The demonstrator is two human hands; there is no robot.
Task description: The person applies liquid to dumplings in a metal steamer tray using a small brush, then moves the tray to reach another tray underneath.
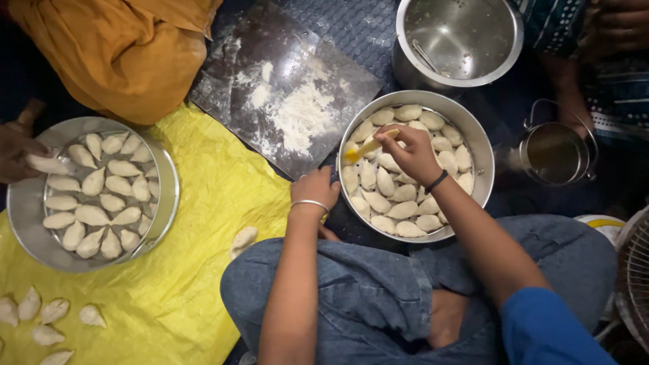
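My right hand (pixel 414 152) holds a yellow brush (pixel 365 147) over a round steel tray (pixel 481 152) filled with several pale crescent dumplings (pixel 399 192). The brush tip rests near the tray's left side. My left hand (pixel 315 188), with a silver bangle on the wrist, grips the tray's left rim. I sit cross-legged in blue jeans (pixel 378 290).
Another person's hand (pixel 17 152) sets a dumpling in a second steel tray (pixel 27 209) on a yellow sheet (pixel 203 223). Loose dumplings (pixel 40 314) lie at lower left, one (pixel 242 238) by my knee. A floured dark board (pixel 287 94), a steel pot (pixel 460 40), a small handled container (pixel 556 152) and a fan grille (pixel 635 270) surround me.
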